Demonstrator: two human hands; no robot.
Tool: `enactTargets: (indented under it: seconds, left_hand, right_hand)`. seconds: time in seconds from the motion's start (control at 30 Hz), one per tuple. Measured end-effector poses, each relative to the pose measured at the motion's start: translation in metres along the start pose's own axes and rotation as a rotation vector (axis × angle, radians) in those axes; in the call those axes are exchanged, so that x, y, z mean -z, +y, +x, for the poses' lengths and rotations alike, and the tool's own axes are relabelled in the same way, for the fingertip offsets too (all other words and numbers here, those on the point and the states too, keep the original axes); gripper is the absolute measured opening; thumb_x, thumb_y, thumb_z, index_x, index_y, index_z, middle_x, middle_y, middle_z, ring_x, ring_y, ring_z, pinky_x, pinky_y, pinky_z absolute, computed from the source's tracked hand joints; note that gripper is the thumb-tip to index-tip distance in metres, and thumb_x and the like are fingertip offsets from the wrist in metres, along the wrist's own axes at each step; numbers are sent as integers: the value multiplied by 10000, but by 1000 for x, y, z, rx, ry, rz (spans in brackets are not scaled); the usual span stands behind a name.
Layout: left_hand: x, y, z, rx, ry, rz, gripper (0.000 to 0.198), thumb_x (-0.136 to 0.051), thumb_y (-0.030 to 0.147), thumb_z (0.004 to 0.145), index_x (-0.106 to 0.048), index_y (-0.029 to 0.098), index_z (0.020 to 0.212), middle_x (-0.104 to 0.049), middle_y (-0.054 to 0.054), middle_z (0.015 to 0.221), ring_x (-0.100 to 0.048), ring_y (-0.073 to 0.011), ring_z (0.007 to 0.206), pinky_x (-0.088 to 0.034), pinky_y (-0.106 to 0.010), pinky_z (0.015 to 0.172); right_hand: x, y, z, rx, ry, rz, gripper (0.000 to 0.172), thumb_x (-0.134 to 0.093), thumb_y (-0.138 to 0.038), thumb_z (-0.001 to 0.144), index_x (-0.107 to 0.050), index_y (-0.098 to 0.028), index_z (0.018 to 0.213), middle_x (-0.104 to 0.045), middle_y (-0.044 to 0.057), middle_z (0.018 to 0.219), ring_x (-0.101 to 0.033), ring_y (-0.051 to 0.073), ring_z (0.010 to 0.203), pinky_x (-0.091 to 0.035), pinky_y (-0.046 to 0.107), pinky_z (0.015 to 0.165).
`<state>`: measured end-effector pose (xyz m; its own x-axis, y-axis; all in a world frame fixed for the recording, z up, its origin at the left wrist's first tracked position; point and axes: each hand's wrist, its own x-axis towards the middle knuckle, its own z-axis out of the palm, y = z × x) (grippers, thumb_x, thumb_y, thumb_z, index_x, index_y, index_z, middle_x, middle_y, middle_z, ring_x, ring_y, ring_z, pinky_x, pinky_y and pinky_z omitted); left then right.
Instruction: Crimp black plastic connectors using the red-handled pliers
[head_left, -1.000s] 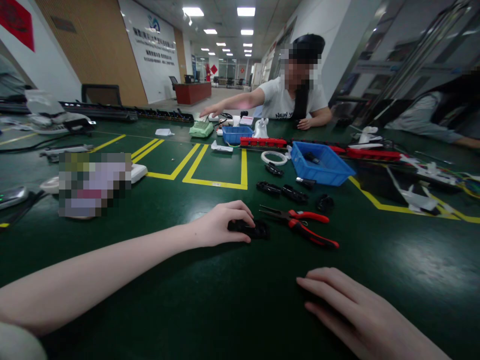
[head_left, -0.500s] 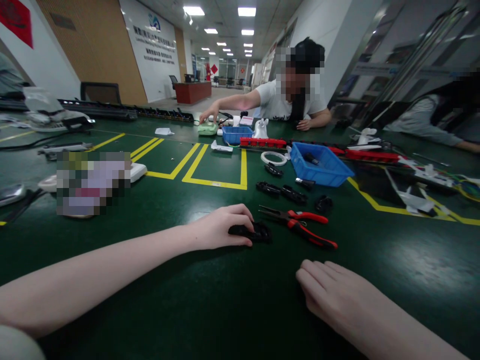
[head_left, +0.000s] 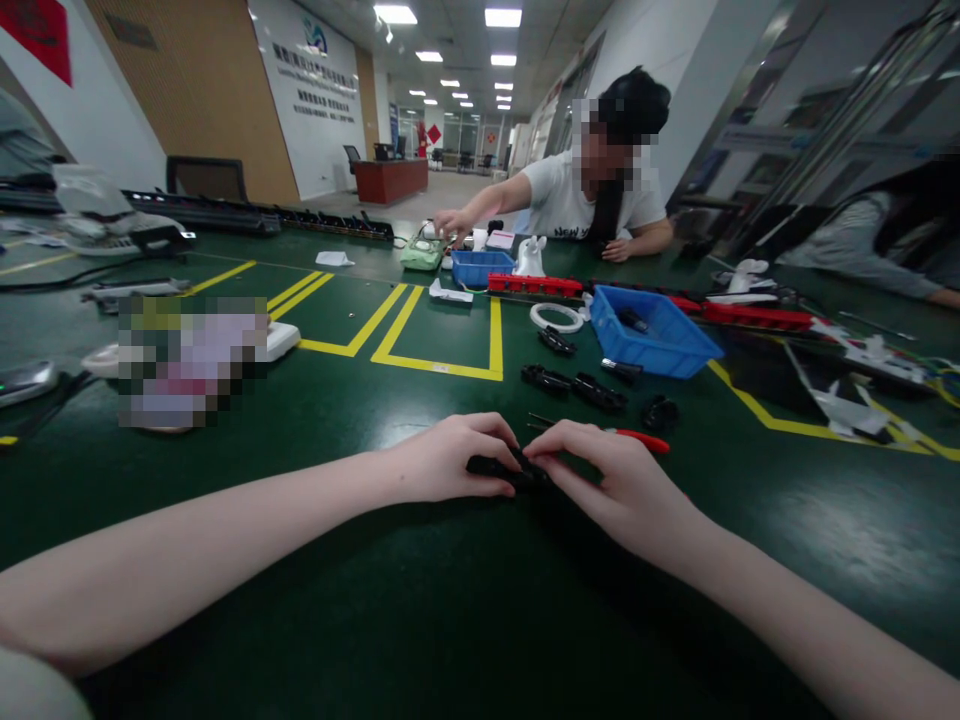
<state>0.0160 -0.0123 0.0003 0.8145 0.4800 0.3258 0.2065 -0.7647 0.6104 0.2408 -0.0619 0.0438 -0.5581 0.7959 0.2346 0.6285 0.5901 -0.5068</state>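
On the green tabletop lies a black plastic part (head_left: 491,470), slim and dark, whose exact kind I cannot make out. My left hand (head_left: 457,455) is closed around its left end, thumb on the near side and fingers over the far side. The fingertips of my right hand (head_left: 611,475) are pinched together at the part's right end; whatever is between them is hidden. Just behind my right hand are pliers with red handles (head_left: 646,441), mostly covered by it, with the thin jaw tips showing to the left.
Several black parts (head_left: 598,392) lie beyond the pliers, beside a blue bin (head_left: 652,345). A white ring-shaped roll (head_left: 556,319) and a red strip (head_left: 534,285) are farther back. A phone-like object (head_left: 199,365) stands at left. Across the table, a person (head_left: 600,195) reaches toward a green item (head_left: 422,253).
My right hand has moved left and forward from the bare tabletop to the black part, now covering much of the pliers. My left hand keeps its hold. The person opposite has shifted their reaching hand slightly.
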Motion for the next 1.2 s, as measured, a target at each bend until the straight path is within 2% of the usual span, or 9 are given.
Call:
enactTargets:
  seconds: [0.1,0.27,0.67,0.8,1.03,1.2]
  left_hand:
    - [0,-1,0,-1,9,6,206,-712,250,856,-727,177,1048,-623,-88,1129,-632,-197,1004,-534,-333,879]
    - [-1,-1,0,8,29,12,171,-728,244,837,-749,187,996,-635,-77,1112,-636,-196,993,-536,-329,872]
    - [0,0,1,0,26,1,173,-724,242,842,-746,177,1000,-634,-83,1109,-636,-196,991,-535,-332,873]
    - [-1,-2,1,-4,26,-7,163,-723,252,843,-747,179,986,-635,-84,1111,-636,-197,994,-533,-341,884]
    - [-2,-1,1,15,40,-10,151,-749,231,816,-751,169,954,-635,-87,1106,-644,-201,994,-538,-326,872]
    - [0,1,1,22,32,-17,184,-740,252,829,-740,165,990,-629,-88,1110,-646,-196,994,-538,-319,873]
  right_hand:
    - [-8,2,4,-35,56,-7,119,-563,-230,900,-681,-215,898,-701,40,879,-635,190,862,-482,362,787]
    - [-20,7,4,-20,99,30,99,-596,-233,887,-686,-218,849,-703,50,932,-620,212,948,-469,410,858]
    - [-22,2,2,-57,96,50,110,-574,-212,905,-667,-211,847,-687,54,957,-606,205,960,-460,410,874]
    - [-22,2,1,-21,86,-59,102,-565,-209,909,-653,-213,858,-688,55,968,-602,215,980,-455,415,868]
    - [-27,0,-4,135,125,-314,151,-509,-191,934,-647,-191,875,-691,71,963,-601,214,960,-462,397,851]
    - [-10,7,-8,137,139,-392,234,-510,-293,953,-660,-191,1100,-686,93,1078,-604,231,1024,-465,426,885]
